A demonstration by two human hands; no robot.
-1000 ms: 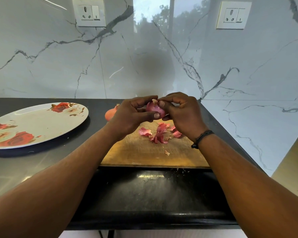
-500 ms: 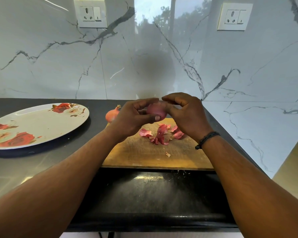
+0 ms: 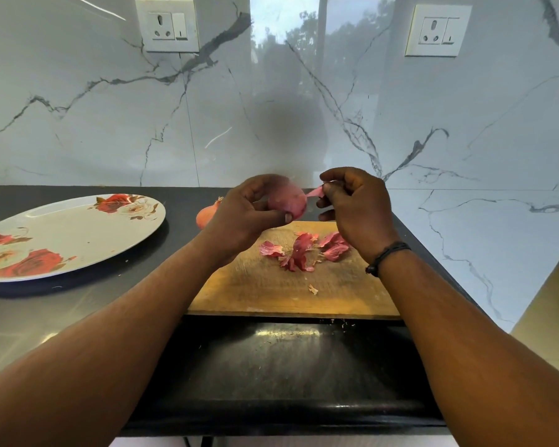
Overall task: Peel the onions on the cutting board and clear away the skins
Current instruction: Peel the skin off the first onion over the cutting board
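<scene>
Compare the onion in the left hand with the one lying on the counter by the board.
The held onion is pinkish purple and mostly stripped; the counter onion is orange and in its skin. The held onion is raised above the cutting board in the left hand, while the right hand pulls a skin strip off it; the counter onion lies untouched, partly hidden behind the left hand. Both are rounded.

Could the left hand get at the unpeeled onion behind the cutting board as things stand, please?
Probably not at once: the left hand is holding the part-peeled onion. The unpeeled onion lies just beside that hand, with nothing in between.
</scene>
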